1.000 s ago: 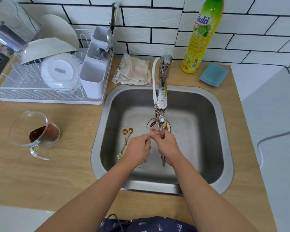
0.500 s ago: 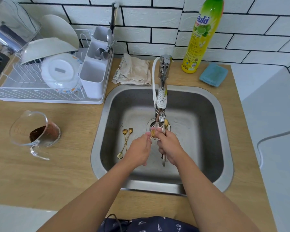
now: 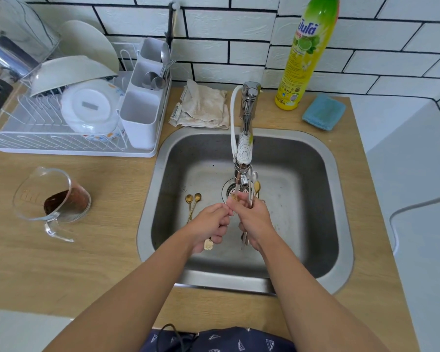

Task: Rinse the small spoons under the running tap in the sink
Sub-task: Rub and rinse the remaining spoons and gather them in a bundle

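Right hand [image 3: 254, 219] grips upright spoons [image 3: 253, 181] under tap [image 3: 244, 148].

Both forearms bare, no sleeves visible, entering from bottom of frame. Left hand [image 3: 212, 224] and right hand [image 3: 254, 217] bare: no gloves, rings, watch or bracelets visible. Dark navy garment [image 3: 224, 339] at bottom centre, printed with small white triangle outlines. Thin black cord [image 3: 168, 334] loops over garment's left edge.

Both forearms reach forward, converging. The left hand [image 3: 210, 219] is curled closed. The right hand [image 3: 253, 215] is fisted, fingertips touching the left's.
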`<state>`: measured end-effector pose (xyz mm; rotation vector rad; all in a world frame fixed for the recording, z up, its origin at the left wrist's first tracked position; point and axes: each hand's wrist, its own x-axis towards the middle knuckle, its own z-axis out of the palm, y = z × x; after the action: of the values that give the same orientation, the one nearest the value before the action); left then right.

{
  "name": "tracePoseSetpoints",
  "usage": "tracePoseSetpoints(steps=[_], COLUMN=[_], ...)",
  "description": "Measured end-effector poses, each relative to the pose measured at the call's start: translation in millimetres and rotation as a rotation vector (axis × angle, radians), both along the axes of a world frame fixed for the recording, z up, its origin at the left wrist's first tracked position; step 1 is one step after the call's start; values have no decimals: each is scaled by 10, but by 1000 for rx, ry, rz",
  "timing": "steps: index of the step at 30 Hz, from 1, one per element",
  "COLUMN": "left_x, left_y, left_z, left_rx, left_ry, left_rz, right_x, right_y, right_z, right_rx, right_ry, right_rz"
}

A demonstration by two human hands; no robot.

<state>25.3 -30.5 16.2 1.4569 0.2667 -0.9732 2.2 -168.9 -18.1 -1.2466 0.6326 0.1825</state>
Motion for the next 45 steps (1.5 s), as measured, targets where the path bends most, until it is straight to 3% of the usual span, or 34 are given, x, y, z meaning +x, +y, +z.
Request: tracePoseSetpoints(steps=[4, 8, 14, 18, 22, 27, 31, 34, 38, 41, 45], left_x=[-35, -2, -20, -10, -22, -22, 109, 163, 205, 193, 205], left_y=[34, 37, 36, -2, -70, -119, -159, -234, -166, -206, -325], left_z=[8, 31, 17, -5, -24, -88, -124, -115, -206, -224, -206], left_rx=[-84, -159, -166, 41, 168, 336, 298, 209, 191, 105, 268], left_ry=[80, 139, 142, -89, -271, -430, -473, -488, -449, -361, -395], left_rz=[-4, 114, 36, 21, -15, -24, -22, -74, -179, -100, 83], right_x=[55, -9, 81, -2, -28, 77, 63, 100, 188, 178, 121], right_y=[-34, -48, -40, -89, -34, 1, -111, -254, -568, -599, -461], right_z=[-1, 0, 38, -2, -20, 74, 92, 176, 231, 218, 208], right_rx=[-46, 69, 60, -2, 11, -64, -25, -152, -206, -197, -134], right_ry=[31, -20, 37, 22, -44, 65, 20, -60, -56, -61, -11], right_rz=[-89, 82, -64, 45, -13, -6, 81, -6, -272, -353, -353])
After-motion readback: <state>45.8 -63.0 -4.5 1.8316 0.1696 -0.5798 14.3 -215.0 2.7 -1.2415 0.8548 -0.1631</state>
